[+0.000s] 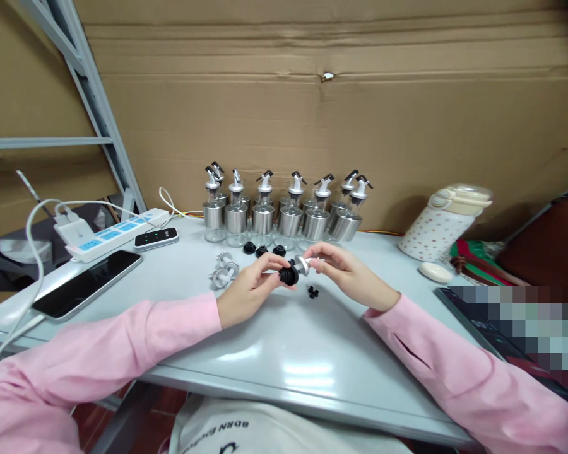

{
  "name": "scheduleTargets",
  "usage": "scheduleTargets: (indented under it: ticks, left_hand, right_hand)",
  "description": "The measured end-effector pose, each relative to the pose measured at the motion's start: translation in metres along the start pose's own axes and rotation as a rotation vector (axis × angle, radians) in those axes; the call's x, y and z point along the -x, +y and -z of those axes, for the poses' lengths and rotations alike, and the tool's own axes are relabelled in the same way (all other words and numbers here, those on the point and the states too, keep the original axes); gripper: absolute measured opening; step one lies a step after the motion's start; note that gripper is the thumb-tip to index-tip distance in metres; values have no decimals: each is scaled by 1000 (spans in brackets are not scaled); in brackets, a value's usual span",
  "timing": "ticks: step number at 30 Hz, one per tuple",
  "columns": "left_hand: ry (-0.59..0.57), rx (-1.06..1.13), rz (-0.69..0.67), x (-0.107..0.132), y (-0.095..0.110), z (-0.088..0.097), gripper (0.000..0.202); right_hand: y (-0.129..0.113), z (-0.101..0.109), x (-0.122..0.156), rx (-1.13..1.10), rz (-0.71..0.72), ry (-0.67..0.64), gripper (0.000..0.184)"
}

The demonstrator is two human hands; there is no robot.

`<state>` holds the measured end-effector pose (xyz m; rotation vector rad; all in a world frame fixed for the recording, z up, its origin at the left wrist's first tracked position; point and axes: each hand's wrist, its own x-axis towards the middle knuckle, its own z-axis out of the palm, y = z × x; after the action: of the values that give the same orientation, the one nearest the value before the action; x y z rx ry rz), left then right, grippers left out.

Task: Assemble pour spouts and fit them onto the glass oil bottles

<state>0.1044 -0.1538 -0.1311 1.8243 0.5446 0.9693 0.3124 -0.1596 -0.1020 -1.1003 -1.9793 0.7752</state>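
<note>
Fingers of the left hand pinch a black stopper. The right hand grips a pourer spout touching it, above the table centre, just nearer than the row of oil bottles.

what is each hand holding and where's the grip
The left hand pinches the black stopper by its side with the fingertips. The right hand pinches the silver pourer spout by its right end.
</note>
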Motion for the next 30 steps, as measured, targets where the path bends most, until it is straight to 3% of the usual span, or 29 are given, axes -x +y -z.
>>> scheduleTargets:
  ticks: [6, 10, 17, 30]
  left_hand:
    - [64, 264, 195, -2, -1, -3, 11]
    - [40, 455, 288, -3, 2, -1, 23]
    - [-120, 551, 227, 0, -1, -1, 31]
    - [-167, 502, 222, 2, -11, 1, 40]
  right_hand:
    - [-3, -3, 1, -106, -12, -84, 28]
    - [-3, -5, 2, -129, -29, -52, 28]
    - [-3, -6, 1, -164, -58, -36, 27]
    - [-3, -4, 0, -354, -104, -158, 26]
